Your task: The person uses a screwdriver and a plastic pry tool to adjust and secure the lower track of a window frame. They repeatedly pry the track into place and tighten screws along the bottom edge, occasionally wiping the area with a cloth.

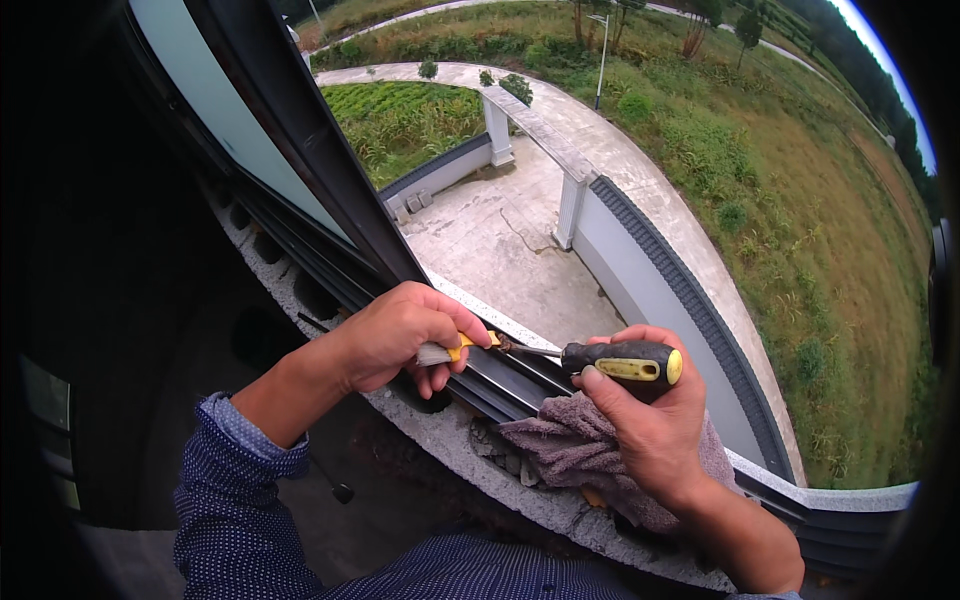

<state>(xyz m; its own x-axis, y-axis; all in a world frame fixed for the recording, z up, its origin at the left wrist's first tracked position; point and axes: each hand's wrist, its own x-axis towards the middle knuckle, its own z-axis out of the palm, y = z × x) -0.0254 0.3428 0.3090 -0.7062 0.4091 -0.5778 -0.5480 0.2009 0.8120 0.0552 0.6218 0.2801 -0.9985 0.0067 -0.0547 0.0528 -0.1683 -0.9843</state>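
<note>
My left hand (412,335) pinches a small brush (436,354) with a yellow handle and pale bristles that point left. In my right hand (655,425) is a screwdriver (625,364) with a black and yellow handle, its metal shaft aimed left at the brush. The shaft's tip is close to the brush's far end; I cannot tell whether they touch. Both hands are over the dark window track (500,390). A greyish-mauve cloth (575,435) lies bunched over the track and sill, below my right hand and partly hidden by it.
A dark window frame (310,130) with its glass pane (235,110) rises at the left. The rough sill (440,440) has open hollows, one holding rubble. Far below, outside, lie a concrete yard (480,225), a white wall (650,265) and grass.
</note>
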